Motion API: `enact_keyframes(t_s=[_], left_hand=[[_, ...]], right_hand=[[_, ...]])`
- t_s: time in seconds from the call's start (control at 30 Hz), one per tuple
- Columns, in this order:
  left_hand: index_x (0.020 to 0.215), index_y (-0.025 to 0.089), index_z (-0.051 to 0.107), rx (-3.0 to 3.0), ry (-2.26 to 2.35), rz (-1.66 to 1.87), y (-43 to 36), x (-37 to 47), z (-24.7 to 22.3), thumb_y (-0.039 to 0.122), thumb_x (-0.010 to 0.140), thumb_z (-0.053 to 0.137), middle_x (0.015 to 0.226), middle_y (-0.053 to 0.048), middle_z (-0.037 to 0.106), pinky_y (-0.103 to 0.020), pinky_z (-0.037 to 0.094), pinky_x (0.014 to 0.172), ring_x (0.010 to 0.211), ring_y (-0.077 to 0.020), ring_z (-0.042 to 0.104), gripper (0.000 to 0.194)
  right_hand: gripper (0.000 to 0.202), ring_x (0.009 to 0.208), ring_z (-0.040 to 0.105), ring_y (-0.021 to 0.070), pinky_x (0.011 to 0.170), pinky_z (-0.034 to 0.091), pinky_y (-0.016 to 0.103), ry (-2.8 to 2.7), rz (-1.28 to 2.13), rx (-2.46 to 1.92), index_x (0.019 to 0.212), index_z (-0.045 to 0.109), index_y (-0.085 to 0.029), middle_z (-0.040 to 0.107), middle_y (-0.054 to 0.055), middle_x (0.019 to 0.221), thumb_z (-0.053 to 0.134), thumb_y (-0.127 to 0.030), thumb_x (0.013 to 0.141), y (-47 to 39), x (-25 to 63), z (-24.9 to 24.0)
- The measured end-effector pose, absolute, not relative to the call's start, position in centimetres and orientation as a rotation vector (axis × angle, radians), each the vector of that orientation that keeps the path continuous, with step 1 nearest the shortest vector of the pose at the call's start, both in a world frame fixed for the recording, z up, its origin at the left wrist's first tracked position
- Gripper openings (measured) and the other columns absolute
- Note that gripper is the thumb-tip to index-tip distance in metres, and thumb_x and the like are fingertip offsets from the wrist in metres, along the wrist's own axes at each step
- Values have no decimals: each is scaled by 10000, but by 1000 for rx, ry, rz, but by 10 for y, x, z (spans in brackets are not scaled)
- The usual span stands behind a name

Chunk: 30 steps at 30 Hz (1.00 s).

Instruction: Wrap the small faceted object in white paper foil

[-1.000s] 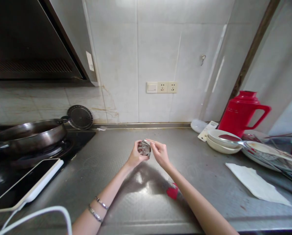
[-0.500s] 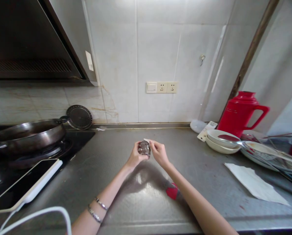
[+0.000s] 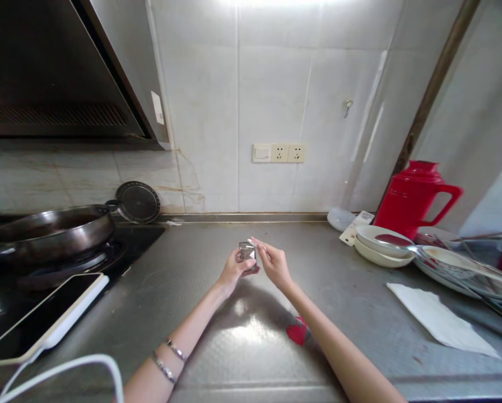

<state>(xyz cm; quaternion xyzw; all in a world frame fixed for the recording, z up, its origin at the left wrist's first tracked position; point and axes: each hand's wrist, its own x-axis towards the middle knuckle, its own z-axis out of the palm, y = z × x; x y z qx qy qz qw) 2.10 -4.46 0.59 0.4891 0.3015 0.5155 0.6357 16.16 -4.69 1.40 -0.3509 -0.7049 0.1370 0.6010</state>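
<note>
My left hand [image 3: 233, 268] is closed around a small, shiny, see-through container [image 3: 246, 251] that looks like glass with a brownish tint. It is held above the steel counter [image 3: 184, 336], roughly in the middle of the view. My right hand [image 3: 273, 263] is beside its upper right edge, thumb and fingers pinched on a small white piece [image 3: 253, 240], perhaps tissue. Whether that piece touches the container I cannot tell. Under my right forearm lies a red and grey thing [image 3: 296, 331], partly hidden.
On the left are a steel pan [image 3: 61, 232] on the black stove and a phone [image 3: 41, 319] with a white cable [image 3: 83, 361]. To the right stand a red thermos jug [image 3: 410, 198], stacked bowls [image 3: 381, 254] and a plate. A white paper sheet [image 3: 442, 322] lies in front of them.
The container has turned in my left hand, showing a flatter side and a reddish lower edge. My right hand has shifted only slightly, still pinching the white piece.
</note>
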Motion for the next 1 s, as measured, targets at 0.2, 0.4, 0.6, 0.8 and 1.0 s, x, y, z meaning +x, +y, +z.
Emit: enact_keyframes(t_s=[0.2, 0.4, 0.6, 0.8, 1.0], left_hand=[[977, 146, 611, 1097, 680, 1191, -45, 23, 3, 315, 579, 802, 881, -37, 628, -372, 567, 714, 750, -155, 614, 473], [978, 127, 585, 1077, 704, 1183, -46, 25, 0, 314, 618, 774, 827, -31, 609, -363, 581, 675, 686, -135, 604, 448], [957, 117, 583, 1123, 785, 1184, -44, 21, 7, 359, 628, 760, 790, -23, 593, -329, 584, 613, 644, -125, 596, 445], [976, 130, 550, 1171, 824, 1152, -49, 24, 9, 318, 570, 801, 784, -8, 594, -322, 580, 590, 609, -115, 594, 513], [950, 129, 549, 1159, 869, 1196, -49, 25, 9, 332, 577, 799, 759, -10, 603, -301, 571, 560, 595, -123, 605, 493]], right_hand=[[315, 1072, 639, 228, 946, 509, 388, -1669, 239, -785, 1086, 688, -247, 675, 57, 1149, 425, -327, 932, -48, 158, 11], [330, 1029, 660, 242, 882, 541, 379, -1611, 315, -869, 1086, 691, -225, 686, 69, 1117, 429, -354, 931, -42, 161, 5], [319, 1050, 650, 235, 912, 524, 378, -1593, 267, -839, 1083, 693, -236, 687, 63, 1117, 439, -347, 926, -47, 157, 4], [339, 967, 685, 246, 837, 555, 370, -1506, 352, -925, 1014, 721, -210, 706, 76, 1066, 450, -388, 914, -45, 157, 6], [339, 947, 691, 242, 824, 554, 359, -1487, 366, -929, 1018, 717, -204, 718, 65, 1040, 439, -370, 918, -49, 155, 8]])
